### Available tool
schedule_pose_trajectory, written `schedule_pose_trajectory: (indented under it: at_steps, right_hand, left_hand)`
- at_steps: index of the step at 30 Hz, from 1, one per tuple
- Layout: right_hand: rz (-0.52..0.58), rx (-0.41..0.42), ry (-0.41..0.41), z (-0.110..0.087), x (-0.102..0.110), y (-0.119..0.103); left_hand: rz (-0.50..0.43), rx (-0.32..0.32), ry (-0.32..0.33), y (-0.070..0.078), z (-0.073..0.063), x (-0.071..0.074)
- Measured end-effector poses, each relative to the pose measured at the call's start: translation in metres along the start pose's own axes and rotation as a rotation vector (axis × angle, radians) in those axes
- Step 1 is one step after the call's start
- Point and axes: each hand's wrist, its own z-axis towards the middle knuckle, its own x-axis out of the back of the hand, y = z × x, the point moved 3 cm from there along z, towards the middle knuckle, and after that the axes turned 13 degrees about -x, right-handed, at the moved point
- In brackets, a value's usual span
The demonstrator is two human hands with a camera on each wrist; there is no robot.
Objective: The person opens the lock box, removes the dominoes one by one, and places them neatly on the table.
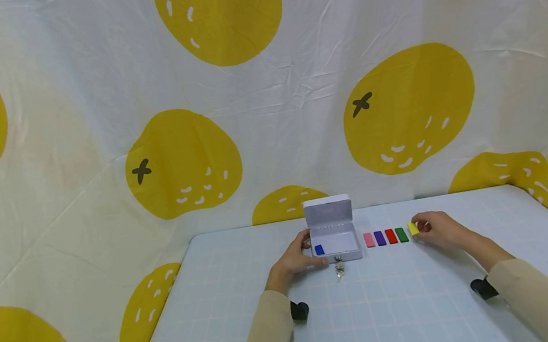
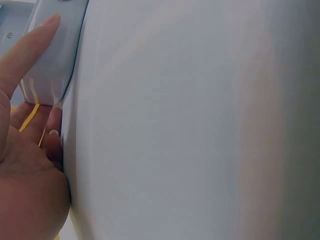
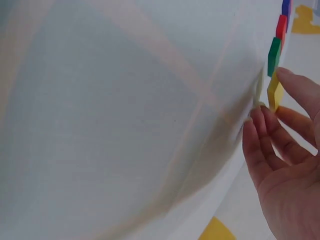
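A small white metal cash box stands at the back of the table, its lid raised. Inside, at the front left, lies a blue block. My left hand grips the box's left front corner, thumb along the front wall and fingers at the left side. Keys hang from the front lock. To the right, my right hand pinches a yellow block between thumb and fingers, tilted beside the green block. In the right wrist view the thumb rests at the yellow block's upper end.
Between box and right hand, a pink block, a purple block and a red block lie in a row with the green one. A pale checked cloth covers the table. Behind hangs a fruit-print curtain.
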Motion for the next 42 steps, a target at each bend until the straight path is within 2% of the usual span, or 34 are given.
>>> schedule_pose_trajectory:
  at_steps: [13,42]
  right_hand:
    - [0.017,-0.048,-0.037,0.0013,-0.0031,0.0023]
    - [-0.015,-0.071,-0.059,0.0047,-0.0052,0.0042]
  left_hand:
    - [-0.016,0.0,-0.004,-0.0029,0.0031,0.0007]
    - [-0.013,-0.016,-0.009,-0.0028,0.0037,0.0002]
